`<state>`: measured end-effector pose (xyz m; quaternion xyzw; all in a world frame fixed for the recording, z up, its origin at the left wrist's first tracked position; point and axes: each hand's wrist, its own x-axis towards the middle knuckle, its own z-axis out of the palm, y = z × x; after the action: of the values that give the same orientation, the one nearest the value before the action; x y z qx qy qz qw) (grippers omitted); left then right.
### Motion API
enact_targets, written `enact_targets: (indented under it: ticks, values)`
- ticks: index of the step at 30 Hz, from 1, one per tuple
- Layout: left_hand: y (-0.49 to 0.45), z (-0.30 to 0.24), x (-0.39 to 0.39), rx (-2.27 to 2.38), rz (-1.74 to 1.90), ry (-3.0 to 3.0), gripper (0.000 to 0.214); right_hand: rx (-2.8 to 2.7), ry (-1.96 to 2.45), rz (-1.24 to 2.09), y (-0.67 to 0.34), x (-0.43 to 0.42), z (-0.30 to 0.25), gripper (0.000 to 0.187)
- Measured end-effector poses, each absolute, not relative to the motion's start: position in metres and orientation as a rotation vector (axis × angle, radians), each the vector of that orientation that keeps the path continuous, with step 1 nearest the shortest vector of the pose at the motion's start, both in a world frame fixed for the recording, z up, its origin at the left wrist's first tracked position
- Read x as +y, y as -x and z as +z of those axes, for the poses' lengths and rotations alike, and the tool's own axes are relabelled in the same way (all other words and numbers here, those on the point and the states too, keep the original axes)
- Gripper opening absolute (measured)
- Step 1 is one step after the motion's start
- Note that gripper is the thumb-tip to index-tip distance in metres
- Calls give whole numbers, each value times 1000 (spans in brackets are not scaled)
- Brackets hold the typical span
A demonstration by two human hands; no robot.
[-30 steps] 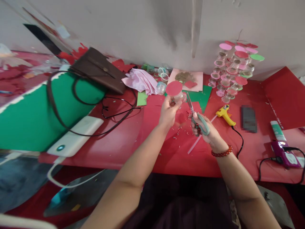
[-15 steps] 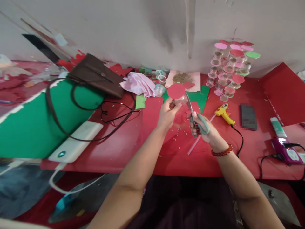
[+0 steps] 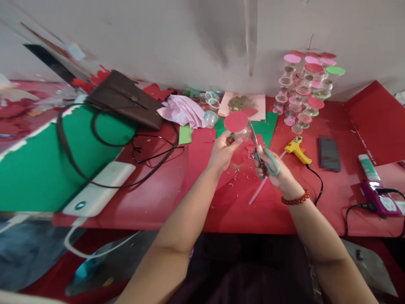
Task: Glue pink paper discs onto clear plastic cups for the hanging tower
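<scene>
My left hand is closed around a small clear plastic cup piece that has a red paper disc on one end. In my right hand are scissors with grey-green handles, fingers through the loops. Their blades point up and away, close to the disc's right edge; whether they touch it I cannot tell. Beneath both hands lies red paper sprinkled with small pale scraps. A translucent glue stick extends from the yellow glue gun to the right.
Joined clear cups with coloured discs stand at the back right, near a phone and a purple power socket. At left are a brown bag, a white power strip and glasses. Pink cloth lies behind my hands.
The view has shifted very slightly. My hands, the cup piece with its red disc and the scissors have moved a little to the right relative to the table.
</scene>
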<state>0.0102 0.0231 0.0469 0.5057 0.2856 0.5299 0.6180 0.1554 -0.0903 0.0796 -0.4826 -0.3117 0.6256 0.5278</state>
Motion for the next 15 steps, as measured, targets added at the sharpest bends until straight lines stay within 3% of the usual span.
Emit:
enact_targets:
  ticks: [15]
  values:
    - [0, 36, 44, 592, 1144, -1206, 42, -881, 1286, 1408, -166, -93, 92, 66]
